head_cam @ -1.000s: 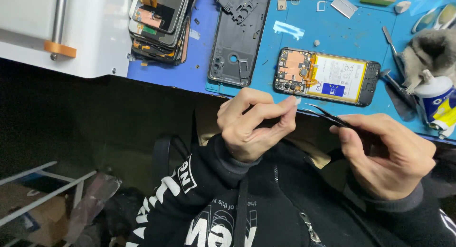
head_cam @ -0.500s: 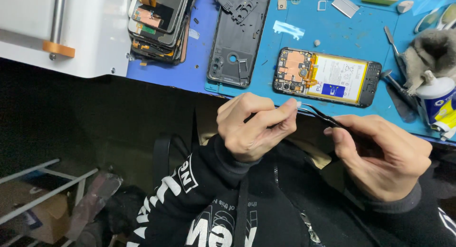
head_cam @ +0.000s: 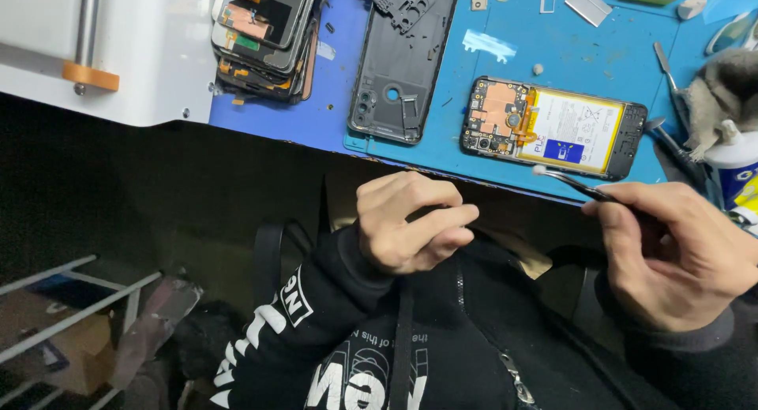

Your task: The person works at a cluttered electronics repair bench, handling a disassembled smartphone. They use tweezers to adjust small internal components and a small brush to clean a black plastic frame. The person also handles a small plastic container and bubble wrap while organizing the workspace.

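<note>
My right hand (head_cam: pixel 677 256) pinches a pair of dark tweezers (head_cam: pixel 580 187) between thumb and fingers, and their tips clamp a tiny pale piece (head_cam: pixel 538 171) that hangs just off the near edge of the opened phone (head_cam: pixel 553 128). I cannot tell what the piece is; it is too small. My left hand (head_cam: pixel 410 220) is curled into a loose fist in front of my chest, forefinger and thumb pressed together; whether anything sits between them, I cannot tell. The two hands are apart, the tweezers pointing leftward into the gap between them.

The opened phone lies flat on the blue mat (head_cam: pixel 505 71), its white battery and copper-coloured board facing up. To its left lies a black back cover (head_cam: pixel 401 63) with camera cutouts. Further left a stack of phone screens (head_cam: pixel 264 39) rests at the mat's edge, beside a white machine (head_cam: pixel 118 55) with an orange clip. At the far right stand a white bottle (head_cam: pixel 734 161) and a grey rag (head_cam: pixel 722 90).
</note>
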